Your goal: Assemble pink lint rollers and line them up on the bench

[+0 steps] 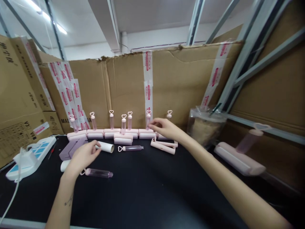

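Observation:
At the left, my left hand has its fingers curled at the near end of a white lint roll, pinching it. My right hand reaches to the back row, its thumb and fingers closed at the clear handle of a pink lint roller with a heart-shaped loop. Below that hand lies an opened pink roller frame. A loose heart-topped handle lies between the hands. Another loose purplish handle rests by my left wrist, its loop partly hidden. A purple roller case sits behind my left hand.
Several pink lint rollers stand along the cardboard wall. One more roller is at far right, near a bagged drink cup. A white power strip with a cable lies left on the black table.

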### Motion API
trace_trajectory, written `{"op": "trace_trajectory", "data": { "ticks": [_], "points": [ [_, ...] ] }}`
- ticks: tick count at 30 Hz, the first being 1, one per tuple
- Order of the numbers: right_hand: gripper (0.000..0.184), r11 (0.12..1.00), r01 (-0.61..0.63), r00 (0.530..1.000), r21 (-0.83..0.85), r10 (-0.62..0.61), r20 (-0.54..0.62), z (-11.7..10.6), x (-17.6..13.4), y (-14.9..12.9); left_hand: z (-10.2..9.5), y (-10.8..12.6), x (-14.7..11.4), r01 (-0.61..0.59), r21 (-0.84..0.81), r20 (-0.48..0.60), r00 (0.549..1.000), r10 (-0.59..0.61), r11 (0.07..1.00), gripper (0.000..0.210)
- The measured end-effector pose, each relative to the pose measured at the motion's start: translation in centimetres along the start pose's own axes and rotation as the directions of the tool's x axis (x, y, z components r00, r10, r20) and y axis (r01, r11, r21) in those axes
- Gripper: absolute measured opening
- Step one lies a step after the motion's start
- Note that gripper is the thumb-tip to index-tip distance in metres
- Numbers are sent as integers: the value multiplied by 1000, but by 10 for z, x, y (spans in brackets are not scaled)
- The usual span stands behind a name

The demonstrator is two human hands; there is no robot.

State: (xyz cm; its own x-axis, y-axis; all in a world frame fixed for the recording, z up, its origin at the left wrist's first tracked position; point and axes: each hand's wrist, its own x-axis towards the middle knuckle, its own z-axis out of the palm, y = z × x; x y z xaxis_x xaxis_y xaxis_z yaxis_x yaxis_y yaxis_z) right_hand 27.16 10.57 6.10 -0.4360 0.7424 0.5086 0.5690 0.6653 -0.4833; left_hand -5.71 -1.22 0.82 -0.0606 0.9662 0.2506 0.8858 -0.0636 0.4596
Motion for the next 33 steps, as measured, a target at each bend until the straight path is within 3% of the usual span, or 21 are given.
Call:
{"op": "trace_trajectory", "data": {
  "ticks": [2, 5, 8, 12, 16, 18, 21, 24, 26, 29, 33],
  "points": [
    [18, 996, -42, 998, -77, 45, 34, -13, -28, 7, -1, -14, 2, 43, 86, 38, 998, -46, 995, 28],
    [17, 979, -95, 994, -178, 102, 31, -18, -60, 16, 2, -20, -2, -38, 23, 238, 971, 31, 999, 36],
    [17, 955, -143, 989, -259, 146, -5, -8, -80, 22, 12, -7, -13, -121, -31, 423, 898, 123, 992, 44],
    [21, 938, -148, 989, -313, 132, -70, 22, -91, 24, 27, 9, -22, -174, 132, 507, 858, 84, 976, 50],
    [17, 926, -78, 997, -370, 64, -51, 51, -96, 27, 37, 10, -18, -126, 210, 470, 882, 13, 970, 33],
    [17, 912, -62, 998, -406, 47, -48, 59, -97, 31, 39, 12, -15, -145, 159, 439, 896, 61, 977, 24],
    [19, 886, -70, 997, -458, 45, -66, 62, -98, 39, 41, 21, -10, -256, -57, 408, 876, 256, 965, 19],
    [19, 863, -69, 997, -500, 47, -56, 63, -96, 41, 48, 35, -8, -300, -309, 278, 879, 387, 903, 23],
    [19, 846, -55, 998, -531, 47, -28, 63, -91, 40, 55, 45, -9, -264, -468, 214, 892, 398, 843, 25],
    [23, 794, -66, 997, -604, 75, -11, 62, -81, 39, 66, 55, -13, -156, -629, 245, 890, 385, 762, 28],
    [21, 679, -186, 981, -710, 174, -91, 61, -80, 45, 77, 60, -17, -232, -585, 177, 899, 402, 777, 26]
  ]
}}
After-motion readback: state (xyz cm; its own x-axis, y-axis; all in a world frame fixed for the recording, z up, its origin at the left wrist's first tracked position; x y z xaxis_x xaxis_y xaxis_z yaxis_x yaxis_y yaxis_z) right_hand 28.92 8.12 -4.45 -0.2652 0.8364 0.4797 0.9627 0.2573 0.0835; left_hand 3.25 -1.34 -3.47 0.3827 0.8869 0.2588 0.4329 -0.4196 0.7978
